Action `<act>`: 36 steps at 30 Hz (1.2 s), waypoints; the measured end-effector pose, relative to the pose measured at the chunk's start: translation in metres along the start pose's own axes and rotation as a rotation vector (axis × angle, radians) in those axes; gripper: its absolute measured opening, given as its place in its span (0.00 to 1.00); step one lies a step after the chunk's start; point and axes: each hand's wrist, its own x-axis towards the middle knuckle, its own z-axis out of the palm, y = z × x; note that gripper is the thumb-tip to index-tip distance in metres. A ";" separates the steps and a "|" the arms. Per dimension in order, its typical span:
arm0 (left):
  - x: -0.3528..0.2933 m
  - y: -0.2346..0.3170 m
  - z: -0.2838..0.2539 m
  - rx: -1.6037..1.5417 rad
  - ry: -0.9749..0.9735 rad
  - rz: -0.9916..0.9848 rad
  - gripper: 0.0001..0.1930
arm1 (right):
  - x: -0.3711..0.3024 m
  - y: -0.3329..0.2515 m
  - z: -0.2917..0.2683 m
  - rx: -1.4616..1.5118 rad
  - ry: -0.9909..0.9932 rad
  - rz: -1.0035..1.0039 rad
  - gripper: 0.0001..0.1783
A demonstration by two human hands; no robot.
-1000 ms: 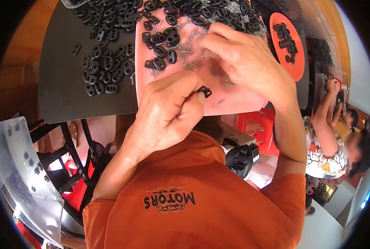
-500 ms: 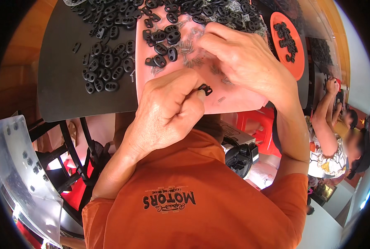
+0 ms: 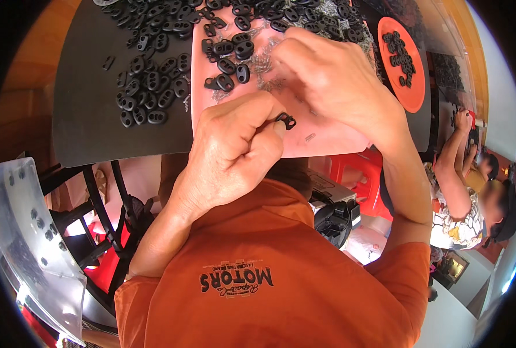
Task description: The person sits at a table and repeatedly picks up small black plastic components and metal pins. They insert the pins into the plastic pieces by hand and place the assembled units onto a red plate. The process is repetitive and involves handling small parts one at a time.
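Observation:
My left hand (image 3: 234, 148) pinches a small black plastic cord lock part (image 3: 286, 120) between thumb and forefinger; its holes face right, above the near edge of a pink sheet (image 3: 327, 142). Beyond it to the right, my right hand (image 3: 333, 81) is over the sheet with its fingers curled together. Its fingertips are slightly blurred, and whatever they may hold is hidden. Thin metal springs (image 3: 263, 66) lie scattered beside the right fingers. Several black two-hole oval cord locks (image 3: 226, 65) rest on the sheet left of them.
More cord locks (image 3: 150, 87) are piled on the dark tabletop (image 3: 87, 110) at left. An orange-red plate (image 3: 417, 95) at right holds small black parts. Below the table are a red stool (image 3: 356, 174) and a clear plastic container (image 3: 32, 232). Another person (image 3: 458, 214) is at far right.
My right hand has shifted slightly left and up over the springs. My left hand keeps its pinch on the black part and has risen a little.

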 end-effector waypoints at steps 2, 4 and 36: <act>-0.002 0.001 -0.002 -0.112 0.012 -0.115 0.02 | -0.005 0.001 0.003 0.274 0.123 0.045 0.08; -0.004 0.003 -0.002 -0.213 0.027 -0.214 0.02 | -0.008 -0.003 0.003 0.558 0.188 0.125 0.06; -0.003 0.005 0.000 -0.313 0.057 -0.249 0.06 | -0.029 -0.047 0.003 0.895 0.261 0.370 0.03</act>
